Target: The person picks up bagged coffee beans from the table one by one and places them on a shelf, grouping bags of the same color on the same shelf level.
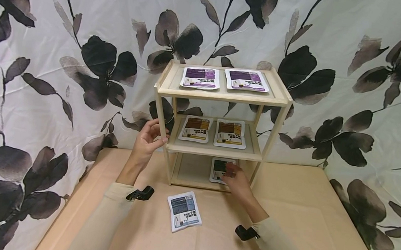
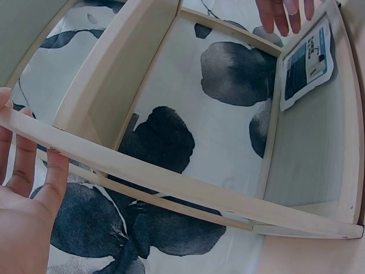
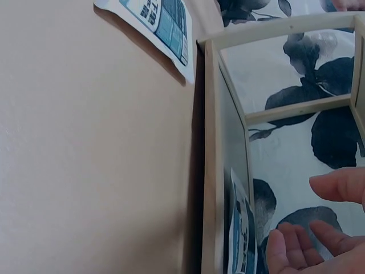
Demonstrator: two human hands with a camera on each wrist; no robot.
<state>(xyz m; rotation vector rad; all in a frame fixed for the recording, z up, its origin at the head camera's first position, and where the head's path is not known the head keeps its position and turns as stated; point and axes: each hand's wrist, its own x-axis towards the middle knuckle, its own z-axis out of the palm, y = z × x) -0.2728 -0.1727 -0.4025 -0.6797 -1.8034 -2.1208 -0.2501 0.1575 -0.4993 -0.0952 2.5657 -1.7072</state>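
My left hand (image 1: 147, 138) holds the left front post of a small three-tier wooden shelf (image 1: 216, 152); in the left wrist view, the fingers (image 2: 56, 180) lie against that post. Over the right part of the bottom tier is my right hand (image 1: 238, 182), just above a flat white pouch with a dark green label (image 1: 218, 167). The right wrist view shows its thumb and fingers apart, with nothing between them, and the pouch (image 3: 242, 240) lying on the tier. On the table before the shelf lies a pouch with a blue-grey label (image 1: 183, 211), slightly turned.
Two purple-labelled pouches (image 1: 200, 78) lie side by side on the top tier. The middle tier bears two brown-labelled pouches (image 1: 195, 129). A floral cloth (image 1: 123, 21) hangs behind the shelf, and a tan cover (image 1: 293, 214) spreads over the table.
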